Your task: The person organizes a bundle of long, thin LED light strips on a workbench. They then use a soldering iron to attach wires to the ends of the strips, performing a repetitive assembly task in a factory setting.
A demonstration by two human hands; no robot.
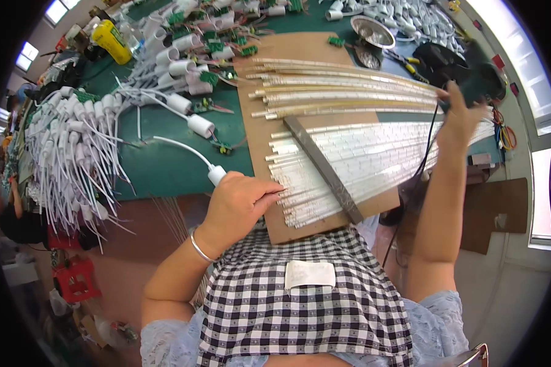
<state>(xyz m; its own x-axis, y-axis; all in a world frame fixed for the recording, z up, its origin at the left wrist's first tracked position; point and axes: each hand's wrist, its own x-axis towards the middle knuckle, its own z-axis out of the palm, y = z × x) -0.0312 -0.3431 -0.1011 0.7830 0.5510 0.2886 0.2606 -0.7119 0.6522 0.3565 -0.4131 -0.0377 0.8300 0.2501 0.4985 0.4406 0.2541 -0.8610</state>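
Observation:
My left hand (239, 199) is closed around a white plastic cylinder (216, 175), from which a white cable (183, 144) curves away to the upper left. Its thumb and forefinger pinch together at the near left ends of thin white light strips (324, 165), fanned out on a brown board (260, 171). A dark flat bar (321, 165) lies across these strips. Over the strips' far right ends, my right hand (459, 119) is raised and blurred by motion. Its fingers are bent round a dark object I cannot make out, beside a hanging black cord (430, 140).
More light strips (343, 88) lie farther back. White cylinders with cables (73, 134) pile up at left; others with green circuit boards (211, 46) lie behind. A metal bowl (373, 32), pliers (407, 64), a black container (441, 61) and a yellow bottle (111, 43) stand around.

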